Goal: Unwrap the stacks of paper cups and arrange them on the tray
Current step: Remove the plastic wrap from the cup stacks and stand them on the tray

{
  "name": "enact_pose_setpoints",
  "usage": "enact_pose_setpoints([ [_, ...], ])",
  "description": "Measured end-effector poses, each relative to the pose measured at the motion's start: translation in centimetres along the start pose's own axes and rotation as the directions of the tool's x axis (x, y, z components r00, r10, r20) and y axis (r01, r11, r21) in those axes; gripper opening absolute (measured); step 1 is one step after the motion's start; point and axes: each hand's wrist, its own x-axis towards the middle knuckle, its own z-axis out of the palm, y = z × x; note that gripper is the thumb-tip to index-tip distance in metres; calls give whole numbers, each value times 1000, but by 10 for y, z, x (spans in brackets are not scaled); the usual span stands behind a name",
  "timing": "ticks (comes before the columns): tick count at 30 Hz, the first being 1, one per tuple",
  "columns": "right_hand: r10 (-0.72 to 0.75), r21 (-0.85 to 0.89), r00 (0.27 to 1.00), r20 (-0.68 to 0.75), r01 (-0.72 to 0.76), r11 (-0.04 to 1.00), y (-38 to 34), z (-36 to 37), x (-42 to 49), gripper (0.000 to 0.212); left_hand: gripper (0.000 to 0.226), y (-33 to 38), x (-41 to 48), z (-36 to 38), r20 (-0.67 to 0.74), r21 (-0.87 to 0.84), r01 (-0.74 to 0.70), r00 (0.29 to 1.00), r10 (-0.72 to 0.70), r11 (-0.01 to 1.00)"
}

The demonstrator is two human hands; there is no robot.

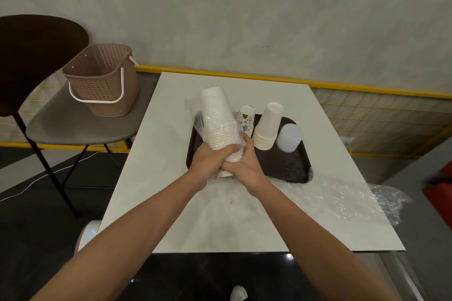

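On the white table (151, 203) sits the dark tray (281, 164), with loose plastic wrap (337, 195) sprawled at its near right corner. The wrapped stack of white cups (217, 120) is held tilted above the tray's left side. The left hand (210, 159) and right hand (244, 161) are both curled tight round its rim end and the film there. A hard tug could spill cups onto the table. It could also swing the stack into the patterned cups (246, 120) just beside it and topple them.

Wrapped stack (218, 118) of white paper cups: clear film partly on, tilted, rims lowest, raised over the left side of the dark brown tray (291, 168). Standing on tray: patterned stack (246, 120), inverted white stack (267, 127), translucent stack (289, 137) rightmost.
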Motion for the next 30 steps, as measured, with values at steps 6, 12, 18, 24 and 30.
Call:
enact_pose_setpoints([
  [6,22,29,988,153,-27,999,2,-9,-3,107,72,-6,-2,-3,127,-73,18,992,-9,997],
  [12,60,163,993,106,-76,984,-28,-14,10,102,67,-7,3,-16,157,27,-63,986,58,998],
  [18,-5,34,992,-129,9,999,-59,-3,21,53,74,-7,0,-19,233,175,-91,971,49,980],
  [24,32,152,995,-95,-17,988,-36,-2,15,53,96,-9,2,-25,240,170,-95,969,52,981],
  [30,23,153,999,29,-27,988,-16,4,6,59,110,-4,5,-18,225,-24,-60,972,64,998],
])
